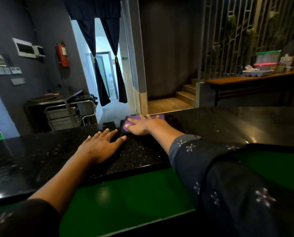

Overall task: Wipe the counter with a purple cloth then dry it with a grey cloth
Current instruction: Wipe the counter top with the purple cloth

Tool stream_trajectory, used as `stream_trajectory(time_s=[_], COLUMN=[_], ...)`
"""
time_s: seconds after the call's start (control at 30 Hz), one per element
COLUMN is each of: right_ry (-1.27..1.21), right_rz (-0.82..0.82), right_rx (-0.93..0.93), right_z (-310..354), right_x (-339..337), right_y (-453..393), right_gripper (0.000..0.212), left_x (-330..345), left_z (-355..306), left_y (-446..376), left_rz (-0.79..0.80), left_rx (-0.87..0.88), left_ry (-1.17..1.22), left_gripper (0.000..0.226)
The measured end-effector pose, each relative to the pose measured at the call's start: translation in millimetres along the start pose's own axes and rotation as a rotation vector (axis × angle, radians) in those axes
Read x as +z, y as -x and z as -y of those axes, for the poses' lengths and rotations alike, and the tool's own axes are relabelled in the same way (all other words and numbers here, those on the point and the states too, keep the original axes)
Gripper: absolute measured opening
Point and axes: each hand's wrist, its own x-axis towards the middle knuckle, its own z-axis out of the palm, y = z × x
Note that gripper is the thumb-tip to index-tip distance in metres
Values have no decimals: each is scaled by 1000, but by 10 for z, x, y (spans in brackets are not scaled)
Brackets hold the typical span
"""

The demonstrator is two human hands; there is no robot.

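The counter point(139, 156) is black speckled stone, running from left to right across the view. A purple cloth point(160, 116) with a dark border lies flat at the counter's far edge. My right hand point(142, 125) presses flat on top of it, fingers spread and pointing left, covering most of the cloth. My left hand point(101, 142) rests palm down on the bare counter just to the left and nearer to me, fingers apart, holding nothing. No grey cloth is in view.
A lower green surface point(125, 199) lies below the counter's near edge. Beyond the far edge stand a metal trolley point(69, 115) at the left, a curtained doorway point(105, 65), steps point(185, 94), and a wooden table point(255, 79) with containers at the right.
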Motion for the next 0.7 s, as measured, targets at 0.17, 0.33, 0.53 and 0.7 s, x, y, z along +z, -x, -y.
stream_trajectory(time_s=[0.17,0.33,0.53,0.7], right_ry=[17,-64,-115,-81], right_rz=[6,-10,-59,-44], right_rx=[-60,18,225,156], right_z=[-52,-577,-1183,-936], right_x=[-13,-127,-211,-88], right_y=[-119,-288,-111,239], right_gripper=[65,67,60,60], left_x=[8,-19,3,-25], left_z=[-22,12,27,23], left_y=[40,52,4,10], left_rz=[4,9,-6,-18], left_rx=[11,23,28,20], left_ry=[15,21,18,13], left_gripper=[72,76,75,73])
